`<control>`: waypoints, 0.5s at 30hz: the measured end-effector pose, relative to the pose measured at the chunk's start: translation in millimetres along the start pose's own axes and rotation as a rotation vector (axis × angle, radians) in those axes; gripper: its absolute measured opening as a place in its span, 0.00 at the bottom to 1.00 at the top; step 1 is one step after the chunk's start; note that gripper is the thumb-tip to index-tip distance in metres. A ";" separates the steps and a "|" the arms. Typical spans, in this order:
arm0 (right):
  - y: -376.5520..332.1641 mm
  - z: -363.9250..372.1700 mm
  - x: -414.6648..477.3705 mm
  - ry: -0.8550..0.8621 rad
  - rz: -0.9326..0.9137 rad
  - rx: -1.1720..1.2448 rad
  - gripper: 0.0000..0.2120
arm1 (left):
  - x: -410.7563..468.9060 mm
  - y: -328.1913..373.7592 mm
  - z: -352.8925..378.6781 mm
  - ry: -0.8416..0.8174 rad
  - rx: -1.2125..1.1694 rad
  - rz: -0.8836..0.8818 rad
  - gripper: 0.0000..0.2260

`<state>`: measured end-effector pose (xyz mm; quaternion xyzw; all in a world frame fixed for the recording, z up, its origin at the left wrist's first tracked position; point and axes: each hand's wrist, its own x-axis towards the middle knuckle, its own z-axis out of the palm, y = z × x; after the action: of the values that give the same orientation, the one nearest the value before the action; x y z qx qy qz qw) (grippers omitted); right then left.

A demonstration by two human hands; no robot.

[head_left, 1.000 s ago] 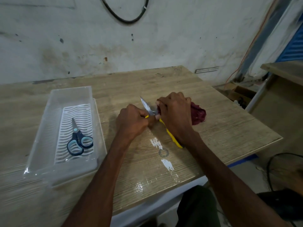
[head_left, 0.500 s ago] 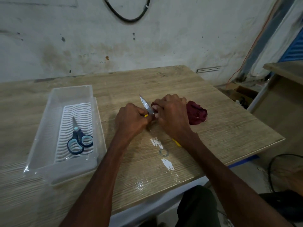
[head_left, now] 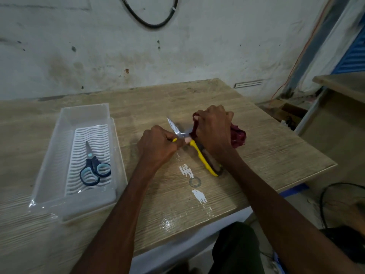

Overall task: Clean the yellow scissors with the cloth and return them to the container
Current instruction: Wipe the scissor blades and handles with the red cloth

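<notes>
Forearms, two of them, reach in from the near edge of the wooden table (head_left: 177, 204); two hands meet at its middle. The left hand (head_left: 158, 147) is curled tight round one handle of the yellow scissors (head_left: 203, 159), close to the pivot; the right hand (head_left: 213, 133) is closed on the one maroon cloth (head_left: 238, 136), bunching it against the metal just past the pivot. The yellow scissors are held low over the table between both hands, spread open; the free yellow handle runs back toward the person and to the right, and one bare blade points away and to the left, so the long axis lies on a diagonal from near right to far left. The second blade seems buried in the cloth, though the hand hides it. Scissors number two pairs in all; the blue scissors (head_left: 94, 169) lie closed in the one clear container (head_left: 85, 111) well to the left, tips pointing away. One black cable (head_left: 150, 24) loops on the far wall.
</notes>
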<state>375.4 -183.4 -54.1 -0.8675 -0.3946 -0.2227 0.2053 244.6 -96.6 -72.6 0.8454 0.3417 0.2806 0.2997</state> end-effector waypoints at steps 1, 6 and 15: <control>6.9 3.0 6.1 -0.016 0.062 0.013 0.09 | -1.3 -1.0 0.1 -0.015 0.001 -0.003 0.18; 33.6 -2.5 1.4 0.103 0.367 0.618 0.09 | 2.0 -3.9 -3.3 -0.067 -0.045 -0.031 0.17; 46.3 -6.2 -4.1 0.022 0.575 1.117 0.09 | 6.9 -6.2 -15.8 -0.007 -0.152 -0.064 0.15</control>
<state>407.5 -217.1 -59.7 -0.6984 -0.2004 0.0722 0.6832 235.5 -82.9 -64.6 0.8099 0.3451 0.2929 0.3730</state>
